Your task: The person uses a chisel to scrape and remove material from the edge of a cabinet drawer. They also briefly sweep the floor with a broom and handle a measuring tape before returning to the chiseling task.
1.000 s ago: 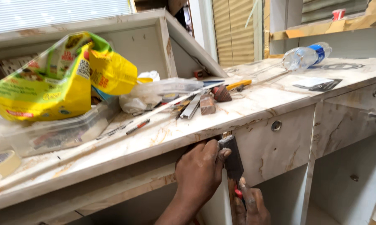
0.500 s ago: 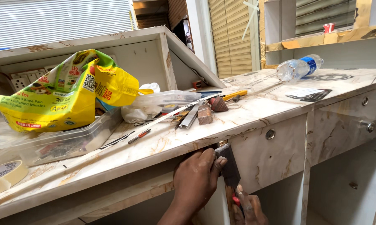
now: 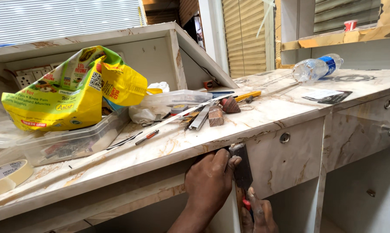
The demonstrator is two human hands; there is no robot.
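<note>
Below the front edge of the marble-patterned counter [image 3: 264, 116], my left hand [image 3: 208, 185] presses its fingertips and thumb on the dark flat blade of a chisel-like tool [image 3: 242, 170]. The blade stands upright against the left edge of a drawer front [image 3: 285, 159] with a round metal knob. My right hand [image 3: 257, 213] sits lower, wrapped around the tool's red handle, which is mostly hidden by the fingers and the frame's bottom edge.
On the counter lie a yellow-green bag [image 3: 69, 90], clear plastic containers [image 3: 69, 140], a thin screwdriver [image 3: 147, 136], a metal strip, a small wood block [image 3: 215, 115], a yellow-handled tool [image 3: 246, 96], a plastic bottle [image 3: 318, 67], a dark card [image 3: 326, 97] and a tape roll [image 3: 5, 174]. More drawers stand at the right.
The view has shifted slightly. Both hands stay at the drawer edge on the tool; the left fingers have crept a little higher on the blade.
</note>
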